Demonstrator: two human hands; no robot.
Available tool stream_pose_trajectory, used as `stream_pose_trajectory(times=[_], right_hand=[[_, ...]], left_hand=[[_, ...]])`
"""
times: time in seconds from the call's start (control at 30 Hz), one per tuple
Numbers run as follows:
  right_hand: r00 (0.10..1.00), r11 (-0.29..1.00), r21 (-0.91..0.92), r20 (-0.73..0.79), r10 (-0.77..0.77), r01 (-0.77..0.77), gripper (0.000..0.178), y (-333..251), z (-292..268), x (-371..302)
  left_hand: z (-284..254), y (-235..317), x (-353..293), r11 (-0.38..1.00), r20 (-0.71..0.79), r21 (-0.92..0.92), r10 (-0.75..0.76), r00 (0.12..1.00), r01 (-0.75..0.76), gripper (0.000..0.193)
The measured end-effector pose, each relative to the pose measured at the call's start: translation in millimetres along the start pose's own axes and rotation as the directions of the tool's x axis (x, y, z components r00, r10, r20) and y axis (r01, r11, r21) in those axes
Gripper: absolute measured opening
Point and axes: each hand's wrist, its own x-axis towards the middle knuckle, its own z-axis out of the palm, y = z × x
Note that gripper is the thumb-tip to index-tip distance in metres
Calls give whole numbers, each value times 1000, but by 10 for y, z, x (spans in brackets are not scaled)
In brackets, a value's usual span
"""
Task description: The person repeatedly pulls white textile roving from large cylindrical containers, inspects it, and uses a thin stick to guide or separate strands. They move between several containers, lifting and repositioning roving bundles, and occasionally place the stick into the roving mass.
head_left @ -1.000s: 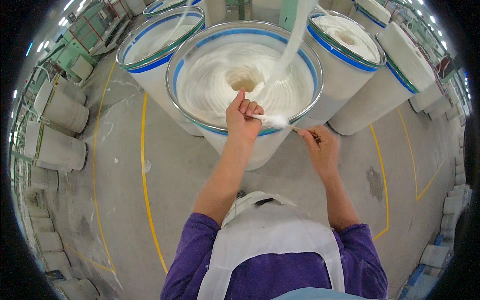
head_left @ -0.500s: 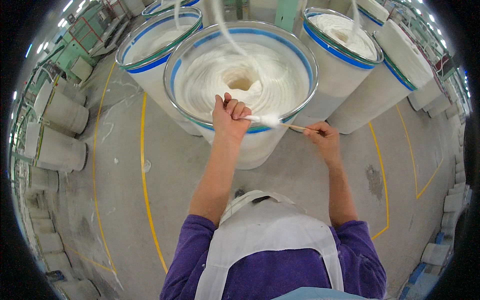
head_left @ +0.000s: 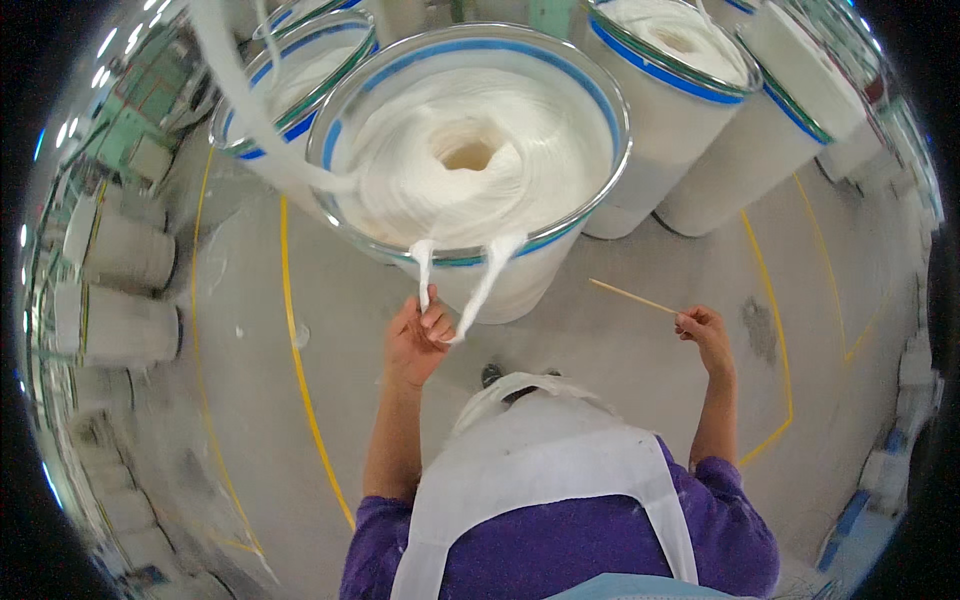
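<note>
Seen from above, a person in a purple top and white apron (head_left: 545, 480) stands before a tall round can (head_left: 470, 150) with a blue-banded rim, heaped with soft white coiled sliver (head_left: 520, 160). The left hand (head_left: 418, 340) pinches two fluffy strands (head_left: 480, 285) that hang over the can's rim. The right hand (head_left: 705, 335), held well apart, is closed on a thin pale stick (head_left: 632, 296). Similar white cans (head_left: 690, 90) crowd behind on a grey floor (head_left: 620, 340) marked with yellow lines.

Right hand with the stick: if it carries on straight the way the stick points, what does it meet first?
The right hand holds a thin stick pointing up-left. That line leads to the outer wall of the big blue-rimmed can, near the hanging white sliver strands. Probably the can wall first; depth is unclear.
</note>
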Motion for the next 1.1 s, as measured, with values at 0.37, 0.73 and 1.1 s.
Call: stream_pose_trajectory(times=[0.37, 0.73, 1.1], right_hand=[[982, 996, 36, -167, 84, -79, 17, 266, -496, -332], [830, 967, 256, -542, 133, 12, 17, 1046, -2650, -432], [809, 889, 306, -577, -110, 340, 10, 246, -4122, 1103]], left_hand=[[-697, 258, 260, 984, 79, 150, 83, 993, -94, 40], [-1716, -877, 642, 853, -724, 134, 432, 538, -504, 23], [-891, -3661, 3329, 603, -619, 612, -37, 784, 512, 28]])
